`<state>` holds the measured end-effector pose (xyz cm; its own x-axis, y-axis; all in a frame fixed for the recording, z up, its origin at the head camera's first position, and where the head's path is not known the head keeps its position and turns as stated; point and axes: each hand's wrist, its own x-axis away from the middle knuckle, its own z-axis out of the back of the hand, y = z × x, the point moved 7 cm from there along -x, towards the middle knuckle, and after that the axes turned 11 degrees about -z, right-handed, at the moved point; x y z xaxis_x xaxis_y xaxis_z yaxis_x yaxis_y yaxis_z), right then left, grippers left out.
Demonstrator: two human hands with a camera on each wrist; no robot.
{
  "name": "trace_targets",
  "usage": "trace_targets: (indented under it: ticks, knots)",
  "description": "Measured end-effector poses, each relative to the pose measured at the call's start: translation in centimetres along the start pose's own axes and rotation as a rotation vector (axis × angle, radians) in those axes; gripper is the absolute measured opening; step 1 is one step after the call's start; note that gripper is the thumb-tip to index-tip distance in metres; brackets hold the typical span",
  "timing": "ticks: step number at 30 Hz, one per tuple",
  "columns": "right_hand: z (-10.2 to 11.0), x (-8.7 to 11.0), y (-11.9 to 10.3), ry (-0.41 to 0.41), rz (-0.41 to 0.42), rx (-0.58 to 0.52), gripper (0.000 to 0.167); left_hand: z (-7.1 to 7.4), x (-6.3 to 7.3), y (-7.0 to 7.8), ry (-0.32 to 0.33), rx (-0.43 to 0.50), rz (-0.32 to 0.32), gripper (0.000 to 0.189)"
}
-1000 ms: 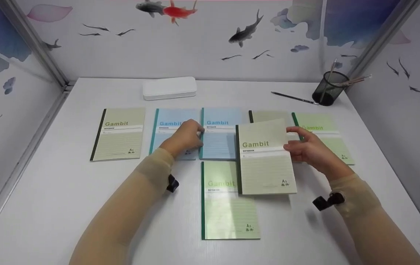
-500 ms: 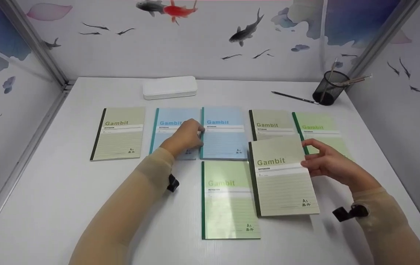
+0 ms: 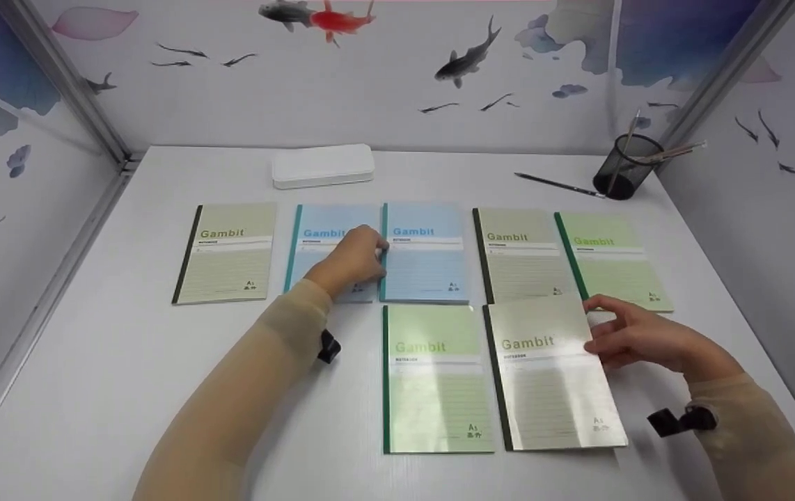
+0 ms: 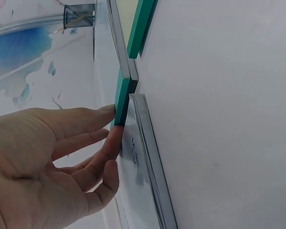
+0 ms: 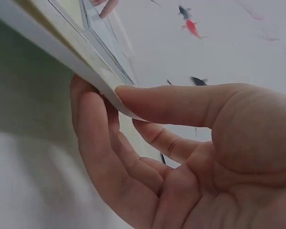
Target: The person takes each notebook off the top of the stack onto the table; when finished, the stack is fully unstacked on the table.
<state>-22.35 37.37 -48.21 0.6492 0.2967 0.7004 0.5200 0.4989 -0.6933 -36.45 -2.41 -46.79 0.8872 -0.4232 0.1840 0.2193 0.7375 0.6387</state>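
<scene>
My right hand pinches the right edge of an olive-beige Gambit notebook, thumb on the cover and fingers beneath. Its right side is tilted up over the table, as the right wrist view shows from below. My left hand reaches over one blue notebook. Thumb and fingertips grip the teal spine of the second blue notebook, which lies flat beside the first. A light green notebook lies just left of the tilted one, its cover glossy with reflected light.
The back row also holds an olive notebook at the left, another olive one and a green one at the right. Behind stand a white case and a black mesh pencil cup, with a pencil beside it.
My right hand has brought the olive notebook toward me and rightward, lowering it to the right of the front green notebook, uncovering the back olive one. The left hand has stayed in place.
</scene>
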Motion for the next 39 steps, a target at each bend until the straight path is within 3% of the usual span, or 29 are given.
trace_targets:
  ticks: [10, 18, 23, 26, 35, 39]
  knots:
    - [-0.8, -0.4, 0.8, 0.124, -0.118, 0.195, 0.061, 0.0, 0.2, 0.3, -0.005, -0.010, 0.015, 0.057]
    - [-1.7, 0.1, -0.3, 0.265, -0.171, 0.416, 0.044, -0.1, 0.3, 0.3, -0.011, -0.006, 0.034, 0.058]
    - [-1.5, -0.2, -1.3, 0.303, -0.173, 0.531, 0.038, -0.1, 0.3, 0.3, -0.006, -0.008, 0.033, 0.057]
    - [-1.5, -1.1, -2.5, 0.323, -0.117, 0.532, 0.037, -0.2, 0.3, 0.3, -0.003, -0.005, 0.021, 0.057]
    - [-2.4, -5.8, -7.5, 0.378, 0.166, 0.390, 0.033, -0.2, 0.3, 0.1, 0.017, -0.003, 0.033, 0.055]
    - [-3.0, -8.3, -9.5, 0.393, 0.225, 0.374, 0.028, -0.2, 0.1, 0.2, 0.010, -0.011, 0.038, 0.057]
